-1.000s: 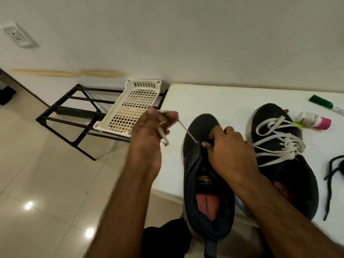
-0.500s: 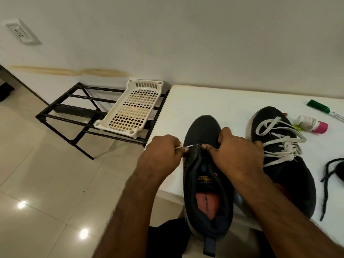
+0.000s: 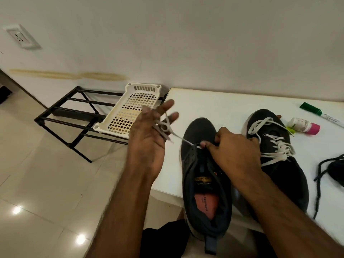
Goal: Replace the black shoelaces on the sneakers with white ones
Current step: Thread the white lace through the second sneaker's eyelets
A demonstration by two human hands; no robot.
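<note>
Seen from above, a white bench [image 3: 223, 108] against a pale wall carries two dark sneakers, toes pointing away from the viewer. To its left, lower down, a black metal shoe rack [image 3: 74, 112] holds a cream perforated plastic tray [image 3: 128, 112].

Of the pair, the right-hand sneaker [image 3: 279, 164] is already threaded with a white lace. Nearer the bench's left edge, the unlaced sneaker [image 3: 201, 164] lies with its heel overhanging toward the viewer, its long axis running near to far.

Over the throat of that shoe, the right hand [image 3: 234, 155] curls its fingers around the eyelet row near the toe end, steadying it. Out beyond the bench's left edge, the left hand [image 3: 149, 144] is raised with palm turned up, some fingers spread; a loop of the white shoelace [image 3: 167, 127] is caught among them. From there the lace runs taut, down and to the right, into a front eyelet just beside the right thumb.

So the lace lies on a diagonal from the left fingers to the shoe; the left hand is placed to draw its slack outward, away from the eyelet.

Farther right, a coiled black shoelace [image 3: 327, 168], a small pink-capped bottle [image 3: 303, 126] and a green marker [image 3: 316, 112] rest on the bench.
</note>
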